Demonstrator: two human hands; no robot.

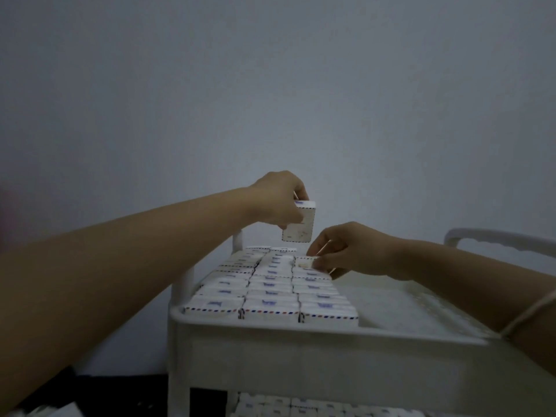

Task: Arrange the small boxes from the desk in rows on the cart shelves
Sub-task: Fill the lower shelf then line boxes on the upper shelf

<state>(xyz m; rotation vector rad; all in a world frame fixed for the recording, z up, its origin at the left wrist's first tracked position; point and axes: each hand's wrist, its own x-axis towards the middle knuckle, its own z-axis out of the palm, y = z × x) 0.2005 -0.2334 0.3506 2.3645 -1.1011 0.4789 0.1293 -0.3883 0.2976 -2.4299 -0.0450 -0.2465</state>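
Dim light, soft focus throughout. My left hand [279, 203] is raised over the far end of the cart, fingers curled round a small box [301, 224] held on end in the air, clear of everything below it. The thumb side covers its upper left corner, and its print is too blurred to read.

My right hand [352, 251] is lower and to the right, its fingertips pinching the end box [305, 261] at the far end of the right-hand row. The fingers hide most of that box, so I cannot tell whether it is fully seated.

The top shelf [301, 329] holds packed boxes [270, 284] in three rows running near to far, touching side by side, with striped borders and blue marks on their tops. They fill the left part. The right part of the shelf shows bare, partly behind my right forearm. A thin cord band [529, 311] crosses that forearm.

Lower shelf boxes [285, 407] show only as a strip, cut off by the bottom edge. The cart handle [496, 239] at far right is cut off at the frame edge. Pale shapes [54, 412] at the near left corner are too blurred to name.
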